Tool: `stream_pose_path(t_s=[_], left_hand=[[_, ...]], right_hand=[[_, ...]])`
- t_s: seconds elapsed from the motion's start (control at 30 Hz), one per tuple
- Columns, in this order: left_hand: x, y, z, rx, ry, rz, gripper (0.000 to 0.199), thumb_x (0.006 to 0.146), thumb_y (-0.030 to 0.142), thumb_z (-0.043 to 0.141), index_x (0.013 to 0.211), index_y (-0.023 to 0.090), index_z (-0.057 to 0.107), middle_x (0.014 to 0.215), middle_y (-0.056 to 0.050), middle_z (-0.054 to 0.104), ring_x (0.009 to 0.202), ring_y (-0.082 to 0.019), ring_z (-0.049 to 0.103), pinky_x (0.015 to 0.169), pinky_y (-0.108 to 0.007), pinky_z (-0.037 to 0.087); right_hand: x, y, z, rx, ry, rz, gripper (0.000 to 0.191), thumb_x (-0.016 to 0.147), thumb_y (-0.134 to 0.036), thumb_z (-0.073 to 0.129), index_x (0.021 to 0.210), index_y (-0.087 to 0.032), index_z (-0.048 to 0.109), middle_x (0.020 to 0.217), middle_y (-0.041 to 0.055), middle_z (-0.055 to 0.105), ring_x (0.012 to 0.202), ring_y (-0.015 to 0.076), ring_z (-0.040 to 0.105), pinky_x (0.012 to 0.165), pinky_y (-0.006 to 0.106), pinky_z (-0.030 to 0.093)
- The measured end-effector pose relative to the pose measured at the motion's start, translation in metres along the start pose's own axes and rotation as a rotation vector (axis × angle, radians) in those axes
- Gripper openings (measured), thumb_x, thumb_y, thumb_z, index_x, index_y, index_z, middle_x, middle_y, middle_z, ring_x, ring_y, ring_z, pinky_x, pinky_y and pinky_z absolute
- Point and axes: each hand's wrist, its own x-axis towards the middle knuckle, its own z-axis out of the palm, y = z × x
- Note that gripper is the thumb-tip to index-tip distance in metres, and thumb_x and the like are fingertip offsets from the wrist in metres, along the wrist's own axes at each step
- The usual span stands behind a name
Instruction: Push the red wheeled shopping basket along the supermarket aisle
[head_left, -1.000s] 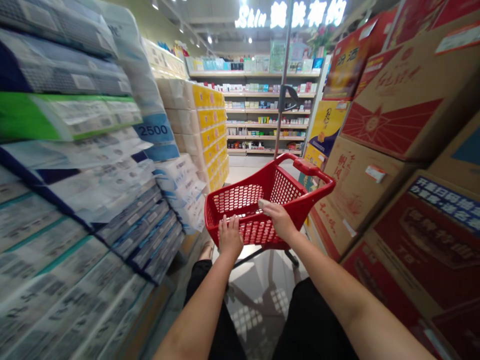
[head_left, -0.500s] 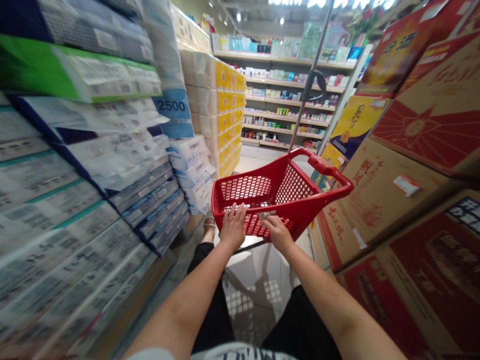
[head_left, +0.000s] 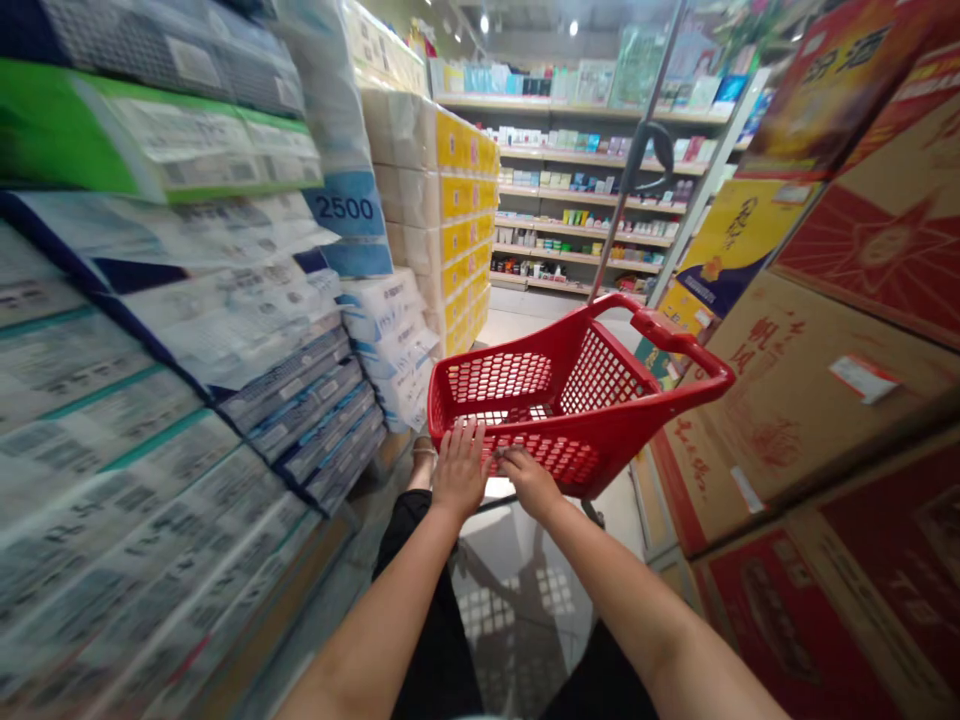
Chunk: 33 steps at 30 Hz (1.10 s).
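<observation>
A red plastic shopping cart (head_left: 540, 375) with latticed sides stands before me, its basket angled so the handle (head_left: 694, 350) lies at the right. My left hand (head_left: 460, 472) rests against the near side of the basket, fingers outstretched, their tips close to the rim. Just right of it, my right hand (head_left: 531, 482) is at the same side wall, lower than the rim. Its fingers are curled together, and whatever they hold, if anything, is too small to make out. Only the lattice floor and walls show inside the basket.
Tissue packs (head_left: 187, 270) are piled high on the left, beside yellow-and-white paper bundles (head_left: 457, 225). Cardboard cartons (head_left: 795, 410) line the right. A metal pole (head_left: 622, 210) with a grey hook rises behind the cart. Stocked shelves (head_left: 585, 155) stand at the back.
My right hand has moved left and down along the basket side, closer to my left hand. The greyish bit by its fingers no longer shows clearly. The cart sits slightly further right in view.
</observation>
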Motion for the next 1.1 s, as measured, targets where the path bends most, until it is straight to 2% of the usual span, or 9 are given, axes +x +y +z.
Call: stream_pose_path(t_s=[0.17, 0.27, 0.37, 0.53, 0.67, 0.73, 0.87, 1.0, 1.1], left_hand=[[-0.001, -0.001, 0.004, -0.004, 0.048, -0.012, 0.051, 0.094, 0.029, 0.045, 0.141, 0.01, 0.04, 0.145, -0.016, 0.044, 0.143, -0.03, 0.024, 0.116, -0.05, 0.023], [0.004, 0.007, 0.001, -0.025, 0.083, -0.049, 0.05, 0.095, 0.032, 0.045, 0.139, 0.009, 0.041, 0.144, -0.017, 0.045, 0.144, -0.03, 0.021, 0.116, -0.053, 0.021], [0.021, 0.027, -0.007, -0.053, 0.119, -0.082, 0.051, 0.095, 0.035, 0.045, 0.138, 0.008, 0.041, 0.147, -0.018, 0.04, 0.146, -0.031, 0.015, 0.116, -0.058, 0.016], [0.055, 0.069, -0.012, -0.124, -0.041, 0.026, 0.049, 0.097, 0.033, 0.039, 0.142, 0.017, 0.04, 0.147, -0.009, 0.043, 0.143, -0.028, 0.024, 0.117, -0.053, 0.018], [0.058, 0.084, -0.005, -0.159, -0.109, 0.044, 0.045, 0.096, 0.029, 0.037, 0.138, 0.017, 0.047, 0.144, -0.009, 0.048, 0.142, -0.03, 0.026, 0.116, -0.056, 0.018], [0.054, 0.082, -0.002, -0.17, -0.097, 0.053, 0.045, 0.096, 0.025, 0.036, 0.138, 0.015, 0.048, 0.144, -0.01, 0.047, 0.145, -0.031, 0.019, 0.115, -0.057, 0.019], [0.049, 0.07, -0.001, -0.169, -0.115, 0.122, 0.054, 0.088, 0.012, 0.038, 0.142, 0.015, 0.041, 0.148, -0.008, 0.043, 0.147, -0.029, 0.01, 0.116, -0.056, 0.018], [0.049, 0.06, -0.003, -0.157, -0.151, 0.13, 0.064, 0.081, 0.005, 0.04, 0.143, 0.017, 0.04, 0.148, -0.006, 0.043, 0.146, -0.027, 0.015, 0.117, -0.053, 0.017], [0.05, 0.058, -0.007, -0.165, -0.159, 0.119, 0.063, 0.079, 0.005, 0.041, 0.141, 0.015, 0.042, 0.148, -0.006, 0.044, 0.145, -0.028, 0.017, 0.118, -0.054, 0.017]], right_hand=[[-0.005, 0.002, 0.002, -0.047, -0.017, 0.014, 0.034, 0.092, -0.01, 0.046, 0.117, -0.025, 0.064, 0.118, 0.0053, 0.064, 0.111, 0.0194, 0.054, 0.092, 0.031, 0.046], [-0.016, 0.012, -0.006, -0.12, 0.103, 0.035, 0.034, 0.094, -0.014, 0.046, 0.121, -0.025, 0.063, 0.121, 0.0064, 0.063, 0.11, 0.0201, 0.054, 0.094, 0.032, 0.042], [-0.026, 0.024, -0.017, -0.203, 0.223, 0.093, 0.032, 0.094, -0.015, 0.047, 0.12, -0.023, 0.064, 0.118, 0.0085, 0.064, 0.107, 0.0198, 0.055, 0.097, 0.034, 0.037], [-0.024, 0.034, -0.042, -0.24, 0.238, 0.086, 0.021, 0.095, -0.018, 0.05, 0.096, -0.022, 0.07, 0.1, 0.0053, 0.069, 0.097, 0.0171, 0.059, 0.094, 0.033, 0.036], [-0.026, 0.041, -0.059, -0.198, 0.439, 0.194, 0.026, 0.097, -0.022, 0.044, 0.11, -0.022, 0.067, 0.115, 0.0093, 0.063, 0.112, 0.0218, 0.053, 0.097, 0.037, 0.038], [-0.035, 0.045, -0.058, -0.153, 0.401, 0.181, 0.03, 0.096, -0.019, 0.043, 0.117, -0.02, 0.064, 0.12, 0.0112, 0.061, 0.115, 0.0233, 0.051, 0.098, 0.038, 0.041], [-0.054, 0.052, -0.046, -0.007, 0.134, 0.06, 0.035, 0.094, -0.015, 0.042, 0.121, -0.023, 0.062, 0.121, 0.007, 0.061, 0.111, 0.0197, 0.053, 0.097, 0.032, 0.044], [-0.06, 0.058, -0.037, 0.064, 0.18, 0.258, 0.032, 0.095, -0.02, 0.041, 0.117, -0.022, 0.063, 0.117, 0.0066, 0.062, 0.111, 0.0199, 0.053, 0.1, 0.034, 0.042], [-0.059, 0.058, -0.033, 0.188, 0.094, 0.451, 0.026, 0.094, -0.027, 0.045, 0.111, -0.024, 0.065, 0.104, 0.0035, 0.066, 0.098, 0.0181, 0.06, 0.088, 0.031, 0.048]])
